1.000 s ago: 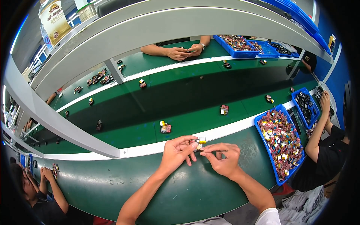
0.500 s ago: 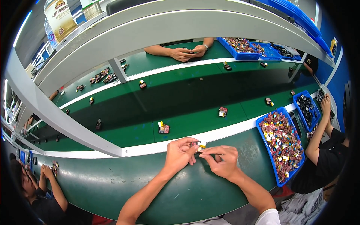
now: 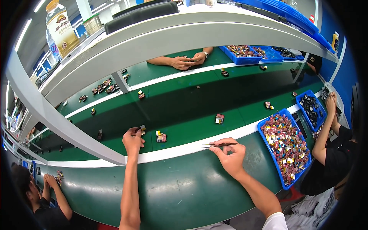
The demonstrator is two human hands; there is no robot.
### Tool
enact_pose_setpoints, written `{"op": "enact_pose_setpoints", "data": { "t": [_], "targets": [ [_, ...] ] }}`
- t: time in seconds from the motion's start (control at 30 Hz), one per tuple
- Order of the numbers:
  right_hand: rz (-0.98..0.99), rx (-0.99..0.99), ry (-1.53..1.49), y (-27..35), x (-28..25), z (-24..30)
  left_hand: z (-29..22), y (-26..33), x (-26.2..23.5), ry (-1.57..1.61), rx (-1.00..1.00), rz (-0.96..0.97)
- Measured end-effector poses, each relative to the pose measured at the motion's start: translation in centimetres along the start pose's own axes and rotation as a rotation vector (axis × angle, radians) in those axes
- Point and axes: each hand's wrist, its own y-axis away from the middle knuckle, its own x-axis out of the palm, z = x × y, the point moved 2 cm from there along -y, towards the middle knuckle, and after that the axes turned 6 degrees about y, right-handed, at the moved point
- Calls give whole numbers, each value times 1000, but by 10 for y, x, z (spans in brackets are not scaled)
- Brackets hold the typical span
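A factory workshop with an assembly line: small black-and-red devices [image 3: 161, 137] spaced along a long, flat, white-edged green strip [image 3: 191, 124], a smooth dark-green counter [image 3: 96, 184] beside it, blue plastic trays [image 3: 249, 60] heaped with small multicoloured parts [image 3: 287, 147], and people in dark tops [image 3: 337, 153] working nearby.

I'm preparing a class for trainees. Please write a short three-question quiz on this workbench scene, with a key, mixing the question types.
1. Multiple choice: what does the right grip hold?
A) a bottle
B) tweezers
C) a lid
2. True or false: the left grip is inside a blue tray.
3. Fill in the colour: the rail between the near bench and the belt is ____.

Key:
1. B.
2. False; it is over the belt, beyond the rail.
3. White.
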Motion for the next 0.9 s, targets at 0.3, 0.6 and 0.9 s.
{"op": "enact_pose_setpoints", "data": {
  "t": [0.3,0.6,0.9],
  "targets": [
    [12,34,18,2,2,0,-28,66,29,-605,432,-70],
    [27,38,-1,2,3,2,-20,52,7,-627,446,128],
    [45,45,-19,3,2,-2,-1,43,-7,-481,149,66]
  ]
}}
